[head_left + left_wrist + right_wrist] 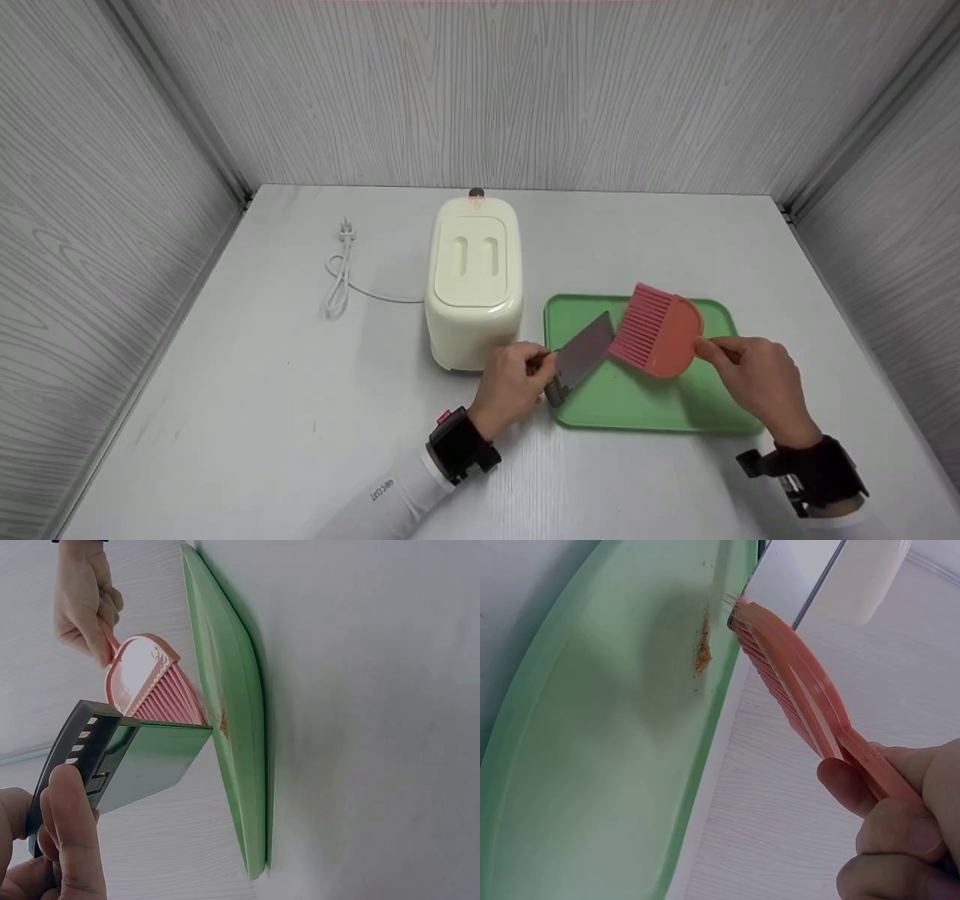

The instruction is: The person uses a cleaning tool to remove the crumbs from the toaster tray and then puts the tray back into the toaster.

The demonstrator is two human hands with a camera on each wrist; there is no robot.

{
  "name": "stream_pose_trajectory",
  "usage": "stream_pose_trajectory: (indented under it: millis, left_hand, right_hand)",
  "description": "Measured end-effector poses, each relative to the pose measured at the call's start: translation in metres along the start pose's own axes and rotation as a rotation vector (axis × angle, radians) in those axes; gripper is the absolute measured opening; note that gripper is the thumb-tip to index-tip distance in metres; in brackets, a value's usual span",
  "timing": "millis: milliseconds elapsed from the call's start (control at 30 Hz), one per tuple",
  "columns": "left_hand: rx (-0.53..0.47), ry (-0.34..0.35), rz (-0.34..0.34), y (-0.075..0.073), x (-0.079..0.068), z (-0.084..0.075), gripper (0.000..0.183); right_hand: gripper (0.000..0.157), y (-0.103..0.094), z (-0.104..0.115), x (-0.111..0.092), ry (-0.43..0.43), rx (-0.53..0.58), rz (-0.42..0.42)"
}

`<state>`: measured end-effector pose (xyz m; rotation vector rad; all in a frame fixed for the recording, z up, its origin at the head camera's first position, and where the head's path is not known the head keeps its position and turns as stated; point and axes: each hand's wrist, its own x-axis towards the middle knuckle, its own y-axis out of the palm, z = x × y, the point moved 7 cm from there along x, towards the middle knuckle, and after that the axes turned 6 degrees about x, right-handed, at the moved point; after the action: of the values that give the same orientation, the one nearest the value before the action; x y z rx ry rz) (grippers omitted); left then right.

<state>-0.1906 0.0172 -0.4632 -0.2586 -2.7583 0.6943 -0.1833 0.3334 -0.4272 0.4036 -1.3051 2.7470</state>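
Pinching a rectangular metal plate (587, 351) by its dark slotted end (81, 750), the left hand (515, 384) is holding it above a green plastic tray (637, 412), long axis slanting away rightward. Opposite, the right hand (761, 379) is gripping a coral-pink plastic brush (677, 341) by its handle, bristles (643, 328) pointing leftward at the plate's far end.

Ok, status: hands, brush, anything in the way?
Left hand grips metal plate, right hand holds pink brush. Bristles at plate's edge, brown crumbs on green tray. Toaster close beside left hand, possible snag.
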Motion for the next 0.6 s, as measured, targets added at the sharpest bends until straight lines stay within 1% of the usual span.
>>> stream_pose_trajectory:
  millis: [133,433,600]
  left_hand:
    - [0.01,0.011,-0.002,0.0,0.0,0.0,0.012]
    - [0.024,0.015,-0.006,-0.001,0.001,0.0,0.012]
    - [0.026,0.017,-0.009,-0.002,0.001,0.001,0.012]
  right_hand:
    - [0.032,-0.001,-0.005,0.0,0.036,-0.002,0.0]
    - [0.031,-0.008,-0.012,-0.001,0.061,-0.018,-0.036]
    - [0.03,-0.013,-0.014,-0.002,0.057,0.016,-0.042]
